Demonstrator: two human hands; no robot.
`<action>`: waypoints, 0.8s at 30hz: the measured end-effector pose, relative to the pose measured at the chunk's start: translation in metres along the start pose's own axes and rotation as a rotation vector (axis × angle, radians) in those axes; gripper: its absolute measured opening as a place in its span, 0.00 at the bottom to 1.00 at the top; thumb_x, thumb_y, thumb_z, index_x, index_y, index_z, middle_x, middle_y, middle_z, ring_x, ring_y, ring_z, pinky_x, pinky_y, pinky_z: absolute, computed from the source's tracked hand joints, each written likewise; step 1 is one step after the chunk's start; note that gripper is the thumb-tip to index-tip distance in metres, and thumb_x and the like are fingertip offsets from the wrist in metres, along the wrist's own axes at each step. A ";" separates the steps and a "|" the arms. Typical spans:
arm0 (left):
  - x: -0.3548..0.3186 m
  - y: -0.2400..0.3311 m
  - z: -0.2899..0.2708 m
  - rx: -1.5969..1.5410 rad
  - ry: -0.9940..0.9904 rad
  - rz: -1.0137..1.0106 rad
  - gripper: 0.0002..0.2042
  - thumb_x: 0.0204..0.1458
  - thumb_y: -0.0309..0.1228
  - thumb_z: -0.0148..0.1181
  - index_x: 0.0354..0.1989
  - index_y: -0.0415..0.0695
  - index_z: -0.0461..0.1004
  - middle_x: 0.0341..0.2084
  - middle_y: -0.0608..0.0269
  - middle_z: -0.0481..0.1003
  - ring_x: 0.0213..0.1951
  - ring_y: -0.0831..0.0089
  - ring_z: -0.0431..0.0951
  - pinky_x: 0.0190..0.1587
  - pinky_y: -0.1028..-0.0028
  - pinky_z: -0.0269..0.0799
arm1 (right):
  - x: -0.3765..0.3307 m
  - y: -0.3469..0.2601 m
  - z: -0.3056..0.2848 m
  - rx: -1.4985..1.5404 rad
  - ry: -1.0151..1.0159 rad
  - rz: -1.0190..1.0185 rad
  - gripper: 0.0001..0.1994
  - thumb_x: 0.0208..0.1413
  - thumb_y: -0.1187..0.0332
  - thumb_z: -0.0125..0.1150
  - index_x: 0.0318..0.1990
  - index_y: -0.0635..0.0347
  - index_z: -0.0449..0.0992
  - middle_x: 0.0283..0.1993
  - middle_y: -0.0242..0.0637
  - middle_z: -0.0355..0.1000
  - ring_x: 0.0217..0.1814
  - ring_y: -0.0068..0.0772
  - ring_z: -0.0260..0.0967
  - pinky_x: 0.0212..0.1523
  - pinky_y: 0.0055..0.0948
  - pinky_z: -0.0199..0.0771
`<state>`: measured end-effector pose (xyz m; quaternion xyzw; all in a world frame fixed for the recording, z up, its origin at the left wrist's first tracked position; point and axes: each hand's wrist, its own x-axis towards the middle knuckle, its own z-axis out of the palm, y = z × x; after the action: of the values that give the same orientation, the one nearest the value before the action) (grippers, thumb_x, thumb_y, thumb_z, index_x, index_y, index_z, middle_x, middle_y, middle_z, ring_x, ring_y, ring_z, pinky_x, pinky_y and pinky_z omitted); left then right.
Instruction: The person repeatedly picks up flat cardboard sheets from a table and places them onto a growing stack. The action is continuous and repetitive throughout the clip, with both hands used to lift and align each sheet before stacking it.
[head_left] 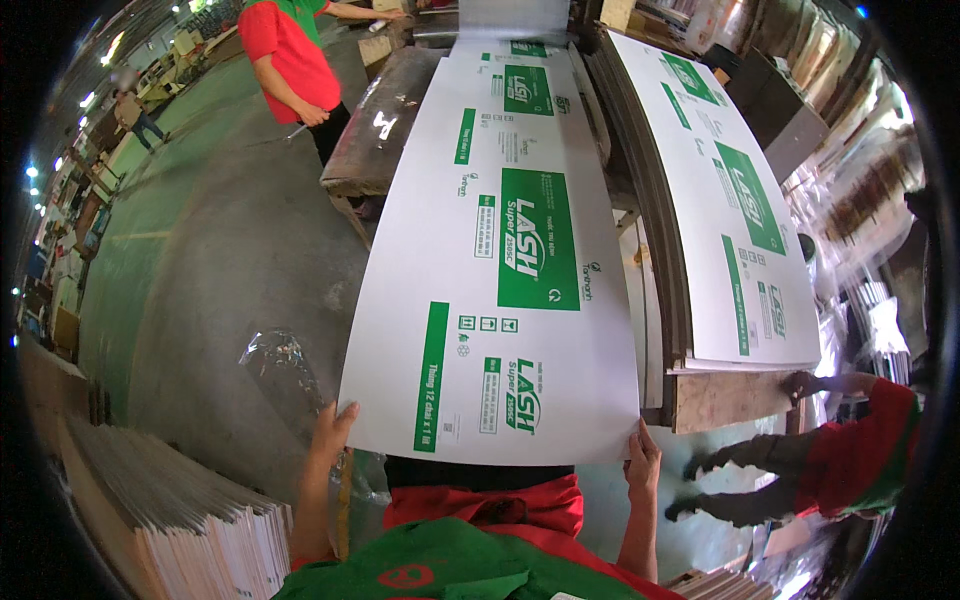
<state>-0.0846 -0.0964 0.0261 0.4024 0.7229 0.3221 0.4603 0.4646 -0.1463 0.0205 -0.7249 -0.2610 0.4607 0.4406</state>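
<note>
At near edge, left hand [330, 428], right hand [642, 462] grip printed sheet [500, 270]

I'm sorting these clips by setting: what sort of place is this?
Probably a printing or carton-making workshop. Both hands, left hand and right hand, hold a large white cardboard sheet with green printing; a stack of like sheets sits alongside, over a bare concrete floor.

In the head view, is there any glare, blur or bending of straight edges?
Head view: the sheet in both hands bends along its long edges, a fisheye effect; glare sits on the plastic wrap on the floor and on the dark slab; the person at right is blurred; the corners are black.
</note>
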 end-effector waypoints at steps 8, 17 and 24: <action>-0.036 0.017 0.002 0.084 -0.006 0.004 0.29 0.58 0.51 0.57 0.54 0.36 0.71 0.34 0.55 0.78 0.35 0.67 0.78 0.40 0.65 0.73 | -0.023 0.000 -0.021 0.006 0.022 0.001 0.24 0.63 0.68 0.53 0.67 0.60 0.66 0.28 0.24 0.68 0.19 0.12 0.52 0.19 0.22 0.53; -0.029 0.045 0.006 -0.006 -0.029 -0.137 0.23 0.61 0.43 0.57 0.54 0.34 0.72 0.44 0.54 0.77 0.47 0.70 0.75 0.52 0.67 0.69 | -0.015 -0.015 -0.017 -0.031 0.019 0.081 0.24 0.64 0.69 0.53 0.66 0.64 0.66 0.25 0.21 0.62 0.20 0.13 0.50 0.21 0.19 0.52; 0.125 0.076 0.049 0.050 0.034 -0.069 0.28 0.59 0.51 0.57 0.56 0.37 0.71 0.36 0.59 0.76 0.33 0.76 0.76 0.28 0.73 0.71 | 0.146 -0.038 0.047 -0.191 0.123 -0.298 0.24 0.63 0.69 0.53 0.64 0.72 0.66 0.55 0.45 0.73 0.52 0.30 0.70 0.55 0.28 0.68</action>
<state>-0.0497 0.0539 0.0208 0.3830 0.7518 0.2947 0.4487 0.4876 0.0053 -0.0191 -0.7437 -0.3807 0.3179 0.4482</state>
